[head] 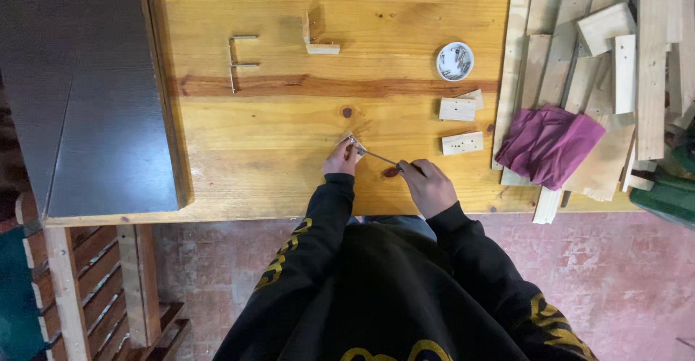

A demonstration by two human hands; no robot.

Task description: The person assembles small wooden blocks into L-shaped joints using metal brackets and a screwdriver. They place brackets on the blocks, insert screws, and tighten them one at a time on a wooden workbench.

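A broad wooden tabletop [289, 129] carries a purple cloth [548, 144] on planks at the right. Near its edge, the right hand [428, 186] grips a thin metal tool [380, 158] — its tip meets a small metal piece [354, 144] pinched by the left hand [340, 160].

A varnished pine table [289, 115] carries everything — its top shows a reddish grain streak and dark knots. On it lie a small E-shaped wooden piece [239, 61], an L-shaped wooden piece [318, 41], a round white dish [455, 61] and two small drilled wood blocks [457, 108] [462, 142]. At its right edge sits a pile of wood offcuts [615, 57] under a magenta cloth [548, 144].
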